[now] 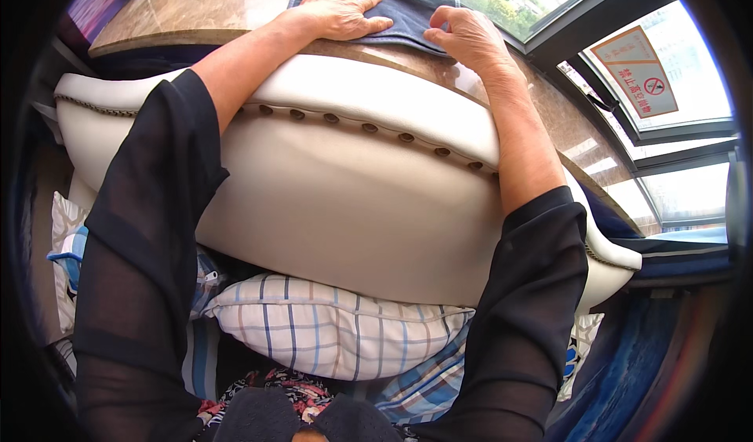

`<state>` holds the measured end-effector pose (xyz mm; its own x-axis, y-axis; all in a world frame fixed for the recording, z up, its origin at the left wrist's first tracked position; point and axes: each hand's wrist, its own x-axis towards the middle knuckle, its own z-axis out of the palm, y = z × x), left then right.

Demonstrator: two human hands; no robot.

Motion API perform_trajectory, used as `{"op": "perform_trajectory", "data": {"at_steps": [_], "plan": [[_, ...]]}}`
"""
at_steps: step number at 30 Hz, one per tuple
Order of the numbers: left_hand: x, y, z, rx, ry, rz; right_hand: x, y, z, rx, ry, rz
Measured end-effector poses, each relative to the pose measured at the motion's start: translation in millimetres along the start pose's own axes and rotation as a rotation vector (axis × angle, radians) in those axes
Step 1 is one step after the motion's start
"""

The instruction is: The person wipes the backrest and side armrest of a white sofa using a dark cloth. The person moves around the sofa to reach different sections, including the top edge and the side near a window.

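A dark blue-grey cloth lies spread on the marble windowsill, just beyond the back of a cream upholstered sofa. My left hand rests on the cloth's left part, palm down with fingers spread. At the cloth's right end is my right hand, its fingers curled and thumb near the index finger. The cloth's edge runs beneath these fingers; whether they pinch it cannot be told. Both forearms reach over the padded top of the sofa back.
Metal studs line the sofa back. Below it lie a checked cushion and a blue plaid cushion. Window frames rise behind the sill; a pane at right bears a warning sticker. Blue curtains hang at lower right.
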<state>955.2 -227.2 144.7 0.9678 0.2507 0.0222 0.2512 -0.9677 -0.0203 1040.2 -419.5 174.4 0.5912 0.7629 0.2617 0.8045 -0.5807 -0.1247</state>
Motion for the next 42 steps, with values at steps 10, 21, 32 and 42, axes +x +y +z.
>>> {"op": "perform_trajectory", "data": {"at_steps": [10, 21, 32, 42], "plan": [[-20, 6, -19, -0.141, -0.07, 0.434, -1, -7, 2, 0.189, -0.087, -0.048], [22, 9, 19, -0.03, 0.062, 0.169, 6, 5, 8, -0.127, -0.137, 0.012], [-23, 20, -24, -0.102, -0.049, 0.351, 0, -9, -10, 0.024, -0.216, 0.063], [2, 6, -5, -0.083, -0.052, 0.143, 5, -1, 0, -0.122, -0.191, 0.063]]}}
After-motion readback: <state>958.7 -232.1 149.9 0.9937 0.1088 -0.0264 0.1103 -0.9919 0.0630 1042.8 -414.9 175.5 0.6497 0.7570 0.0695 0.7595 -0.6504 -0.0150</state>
